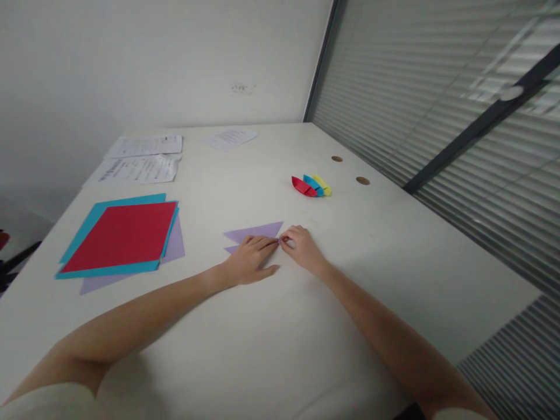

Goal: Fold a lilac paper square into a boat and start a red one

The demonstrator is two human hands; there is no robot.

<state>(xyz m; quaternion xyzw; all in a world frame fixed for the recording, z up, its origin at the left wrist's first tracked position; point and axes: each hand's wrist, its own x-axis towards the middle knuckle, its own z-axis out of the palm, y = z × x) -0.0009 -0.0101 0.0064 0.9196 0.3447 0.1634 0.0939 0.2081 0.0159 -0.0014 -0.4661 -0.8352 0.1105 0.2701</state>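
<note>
Purple paper: here it is, the purple paper [254, 231] on the white table [262, 350], square in front of the person, two pointed flaps spreading leftward, the narrow end running in between the hands.
Left hand: the left hand [252, 256] lies palm down over the lower part of the paper, fingers side by side, thumb stretched away towards the table's near edge.
Right hand: the right hand [303, 248] comes in from the right, thumb and forefinger closed on the narrow tip, a little loop between them.
Danger at the tip: such a small pinch! A twist or hard tug there could crease it crookedly or tear it.
Danger under the palm: should the left hand press unevenly, the sheet could skid and the flaps lose their line.
Far right: folded pieces in red [303, 186], blue [313, 185] and yellow [322, 184] sit bunched together, well beyond the fingers; a careless forearm sweep could scatter them.
Left side: a red sheet [125, 236] tops the loose stack, blue and purple edges poking out, easily nudged by an elbow.
</note>
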